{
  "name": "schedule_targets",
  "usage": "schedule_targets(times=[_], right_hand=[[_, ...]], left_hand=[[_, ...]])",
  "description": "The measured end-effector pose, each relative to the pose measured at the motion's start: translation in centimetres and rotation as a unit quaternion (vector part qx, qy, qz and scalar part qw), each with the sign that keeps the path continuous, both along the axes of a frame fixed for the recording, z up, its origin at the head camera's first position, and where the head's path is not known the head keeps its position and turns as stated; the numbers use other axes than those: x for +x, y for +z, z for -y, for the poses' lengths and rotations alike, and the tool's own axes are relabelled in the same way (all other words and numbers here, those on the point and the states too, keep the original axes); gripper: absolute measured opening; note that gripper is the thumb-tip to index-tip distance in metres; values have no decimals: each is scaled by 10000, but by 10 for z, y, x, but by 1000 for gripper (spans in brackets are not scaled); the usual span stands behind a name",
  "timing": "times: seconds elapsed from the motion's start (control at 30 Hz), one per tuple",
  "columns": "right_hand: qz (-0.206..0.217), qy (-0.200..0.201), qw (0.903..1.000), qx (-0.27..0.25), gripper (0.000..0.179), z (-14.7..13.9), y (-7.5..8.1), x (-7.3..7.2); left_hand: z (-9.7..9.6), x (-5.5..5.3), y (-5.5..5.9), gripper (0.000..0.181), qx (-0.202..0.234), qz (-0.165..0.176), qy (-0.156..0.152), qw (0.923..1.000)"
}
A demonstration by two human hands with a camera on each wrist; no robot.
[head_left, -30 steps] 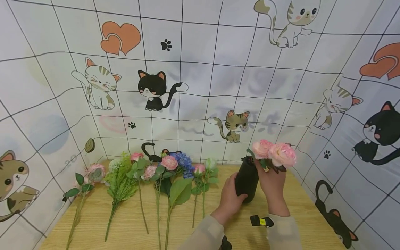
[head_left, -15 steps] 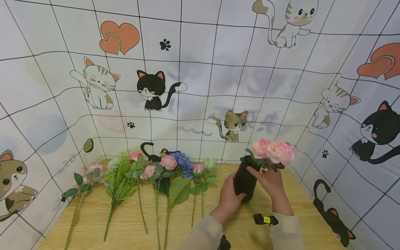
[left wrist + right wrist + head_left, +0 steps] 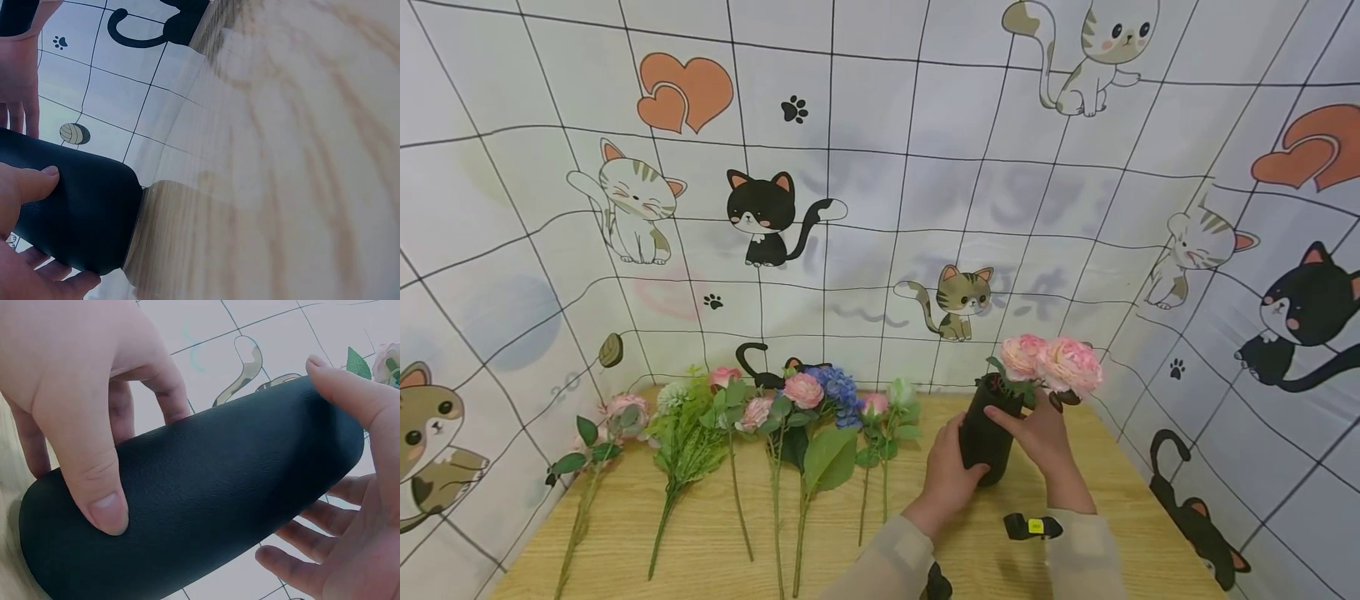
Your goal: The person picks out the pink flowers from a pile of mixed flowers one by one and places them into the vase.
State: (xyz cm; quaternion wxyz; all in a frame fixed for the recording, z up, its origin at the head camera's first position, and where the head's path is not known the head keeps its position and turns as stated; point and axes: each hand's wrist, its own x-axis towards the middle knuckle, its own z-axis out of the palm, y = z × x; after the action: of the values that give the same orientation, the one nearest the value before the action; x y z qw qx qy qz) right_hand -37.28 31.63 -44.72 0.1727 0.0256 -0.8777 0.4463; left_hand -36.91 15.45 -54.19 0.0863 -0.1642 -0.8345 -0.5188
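Vase (image 3: 987, 450) near-upright — L hand (image 3: 950, 473) grips low; R hand (image 3: 1047, 435) nearer pink blooms (image 3: 1070, 365) up rt, thumb on vase — hold unclear.

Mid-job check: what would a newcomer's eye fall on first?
Probably the big ruffled pink blooms above and right of the black rounded vase, towards the right of the pale wooden table. Next, the blue clustered flower left of the vase, then the orange hearts on the white gridded backdrop.

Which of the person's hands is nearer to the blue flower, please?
The left hand: it grips the black vase low down, on the side toward the blue flower. The right hand is on the vase's other side, near its top.
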Motion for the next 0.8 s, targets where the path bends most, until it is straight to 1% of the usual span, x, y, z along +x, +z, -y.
schedule_targets(times=[0.1,0.23,0.53,0.7,0.8], right_hand=[[202,-33,9998,-68,92,0,-2,-1],[300,-53,9995,-130,89,2,-5,-3],[16,-91,9999,-104,85,2,-12,-5],[9,-140,9999,-81,85,2,-13,-7],[41,-188,9998,-24,84,1,-13,-8]], left_hand=[[0,0,0,84,16,4,-12,10000],[0,0,-1,84,9,17,-15,10000],[1,0,-4,84,-4,4,-52,10000],[0,-2,-6,84,-22,24,-20,10000],[-2,-3,-5,84,-23,43,46,10000]])
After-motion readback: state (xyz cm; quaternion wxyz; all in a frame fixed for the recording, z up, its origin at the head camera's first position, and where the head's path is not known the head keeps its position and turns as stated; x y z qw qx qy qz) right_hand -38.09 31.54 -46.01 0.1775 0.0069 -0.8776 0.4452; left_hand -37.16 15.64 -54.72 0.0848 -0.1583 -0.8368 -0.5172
